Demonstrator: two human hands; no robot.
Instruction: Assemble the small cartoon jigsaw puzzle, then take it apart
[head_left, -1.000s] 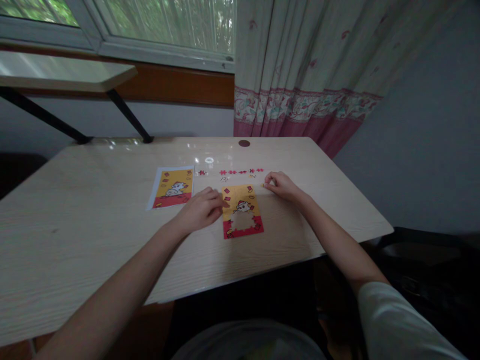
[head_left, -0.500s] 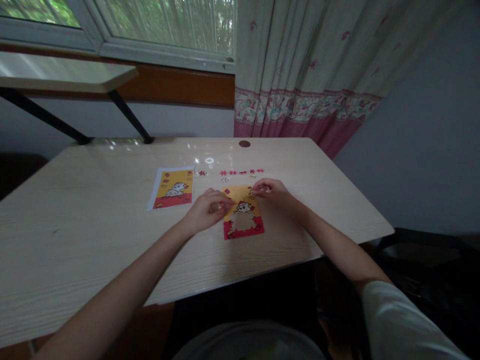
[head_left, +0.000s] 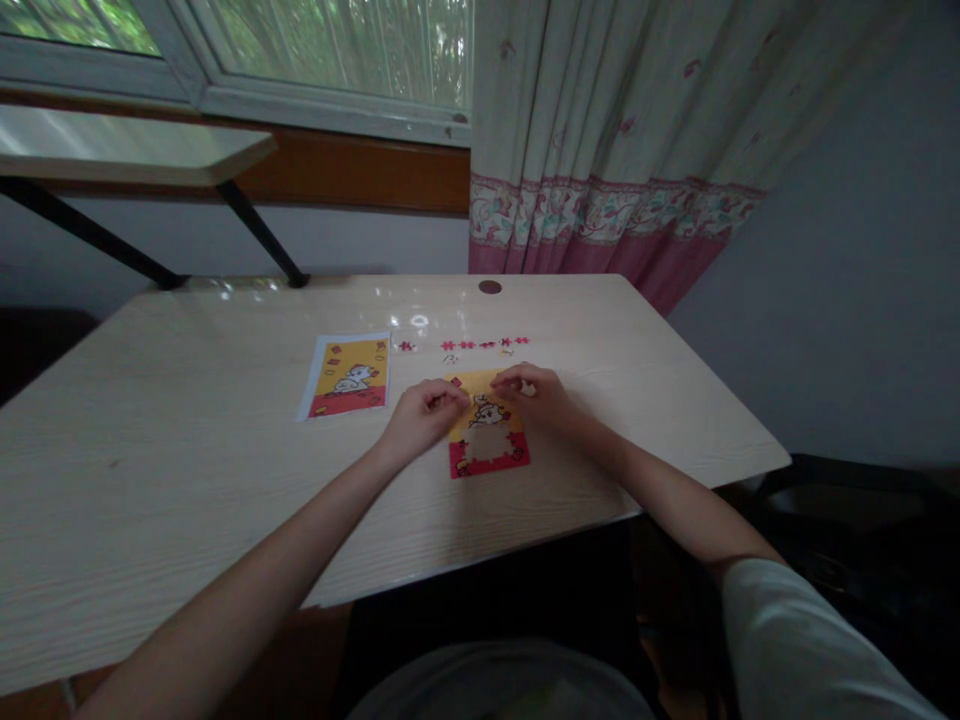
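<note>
A partly assembled jigsaw puzzle (head_left: 491, 464), yellow above and red below with a white cartoon animal, lies flat on the table. Its lower middle has a gap where pale backing shows. My left hand (head_left: 426, 415) is closed in a pinch at the puzzle's left edge; whatever its fingertips hold is too small to make out. Over the upper right part, my right hand (head_left: 538, 398) pinches at a small pale puzzle piece (head_left: 480, 398), which shows between both hands' fingertips. The fingers hide some of the yellow area.
Loose red puzzle pieces (head_left: 467, 345) lie in a row beyond the puzzle, with several paler ones (head_left: 451, 359) just below. A printed reference picture (head_left: 351, 378) is on the left. Farther back are a dark round disc (head_left: 490, 287) and a raised shelf (head_left: 135, 145).
My right hand has shifted left across the puzzle, bringing the small pale piece toward the middle. My left hand has moved slightly right, and its fingers have drawn closer together.
</note>
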